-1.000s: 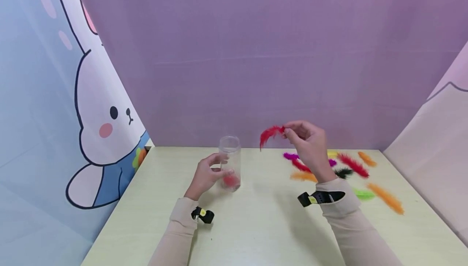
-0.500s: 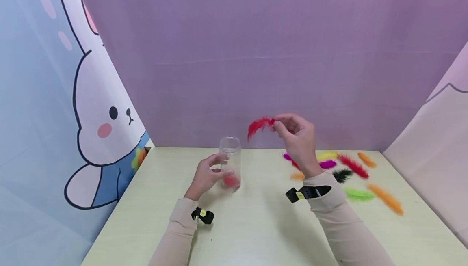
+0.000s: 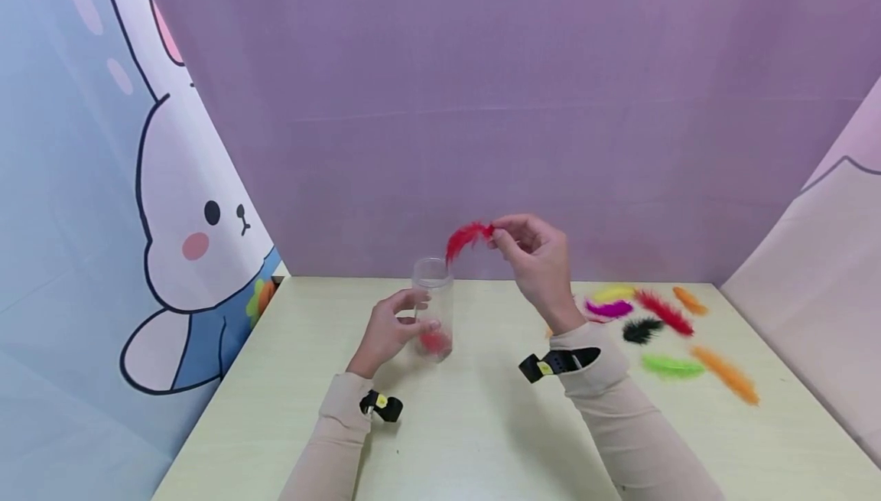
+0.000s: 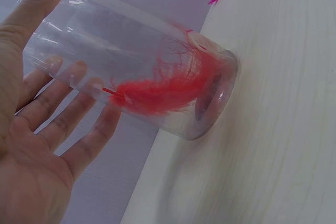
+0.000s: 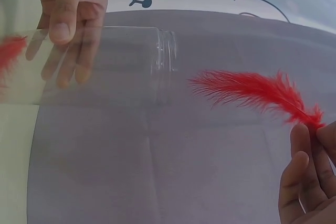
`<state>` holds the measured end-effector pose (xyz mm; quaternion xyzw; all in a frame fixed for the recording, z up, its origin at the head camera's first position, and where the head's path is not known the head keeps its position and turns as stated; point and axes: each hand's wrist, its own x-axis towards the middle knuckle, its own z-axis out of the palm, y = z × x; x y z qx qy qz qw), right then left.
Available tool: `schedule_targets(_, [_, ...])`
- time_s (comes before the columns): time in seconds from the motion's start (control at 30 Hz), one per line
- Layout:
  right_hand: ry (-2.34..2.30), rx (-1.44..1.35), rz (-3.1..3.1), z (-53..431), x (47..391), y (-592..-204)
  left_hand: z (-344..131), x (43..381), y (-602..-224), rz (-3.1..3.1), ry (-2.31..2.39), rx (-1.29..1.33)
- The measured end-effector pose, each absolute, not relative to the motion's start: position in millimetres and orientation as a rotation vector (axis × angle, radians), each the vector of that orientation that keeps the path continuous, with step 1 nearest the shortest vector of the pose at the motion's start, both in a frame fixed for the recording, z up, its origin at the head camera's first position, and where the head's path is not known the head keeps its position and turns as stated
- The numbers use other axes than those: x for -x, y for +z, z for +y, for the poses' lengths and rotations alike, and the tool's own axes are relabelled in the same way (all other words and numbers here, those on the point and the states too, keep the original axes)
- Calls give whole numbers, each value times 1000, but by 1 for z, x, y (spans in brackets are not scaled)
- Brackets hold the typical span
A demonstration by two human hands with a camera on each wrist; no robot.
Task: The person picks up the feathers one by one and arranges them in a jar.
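Note:
A clear plastic jar [image 3: 440, 302] without a lid stands upright on the table, and my left hand [image 3: 394, 329] holds its side, thumb in front and fingers behind. Inside, at the bottom, lies a red feather [image 4: 163, 90]. My right hand [image 3: 540, 260] pinches another red feather [image 5: 257, 92] by its quill end, up and to the right of the jar. The drooping tip of this feather is close over the right side of the jar's rim [image 3: 432, 262]. In the right wrist view, a gap shows between the feather tip and the jar's mouth [image 5: 167, 51].
Loose feathers lie on the table [image 3: 440, 440] at the right: a black one [image 3: 643, 330], a magenta one [image 3: 609, 308], a red one [image 3: 664, 312], a green one [image 3: 673, 366] and several others. My right wrist hides part of them. A purple cloth [image 3: 509, 103] hangs behind.
My right hand has moved left with the red feather, from over the loose feathers to beside the jar's mouth. The left hand and the jar have stayed in place.

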<state>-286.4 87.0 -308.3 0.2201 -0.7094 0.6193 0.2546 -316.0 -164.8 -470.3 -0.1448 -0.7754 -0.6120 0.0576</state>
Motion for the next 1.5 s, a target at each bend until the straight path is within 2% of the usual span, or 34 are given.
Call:
schedule_targets(0.7, [1652,-582,-2122,71,286,-324,-165,313,-469,-2369,-1841,440])
schedule_targets(1.5, [1409,-590,-2243,60,298,-342,-166,314,-468,-2369,-1856,422])
